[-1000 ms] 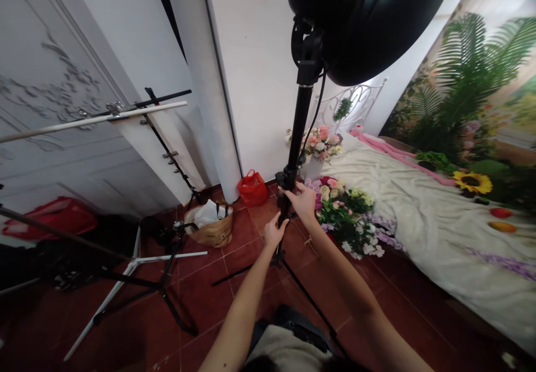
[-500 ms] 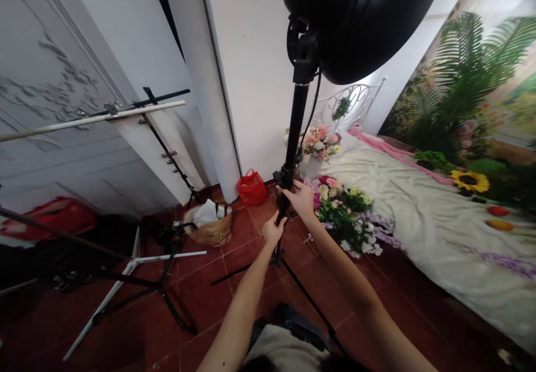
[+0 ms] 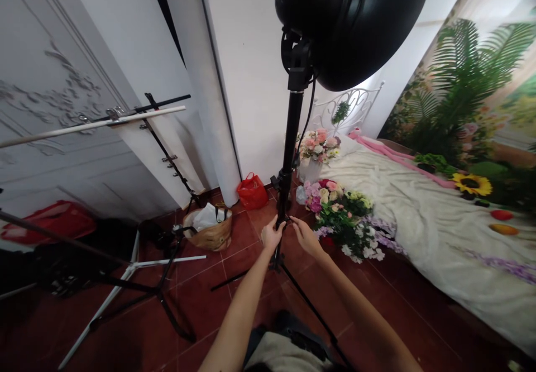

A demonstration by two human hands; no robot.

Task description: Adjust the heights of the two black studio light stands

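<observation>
A black light stand rises in front of me, its tripod legs spread on the floor. On top sits a large black studio lamp, with a cable running down beside the pole. My left hand is wrapped round the lower pole from the left. At the same height on the right, my right hand pinches a small dark knob on the stand's lower collar; the fingers partly hide it. Another collar with a knob shows higher up the pole, free of both hands.
Bunches of artificial flowers lie right of the stand, beside a bed with a cream cover. A red bag and a woven basket stand by the wall. More stands with a white crossbar occupy the left.
My right hand has come down the pole from the upper collar to the lower one, next to my left hand. The lamp appears slightly lower and further left in view.
</observation>
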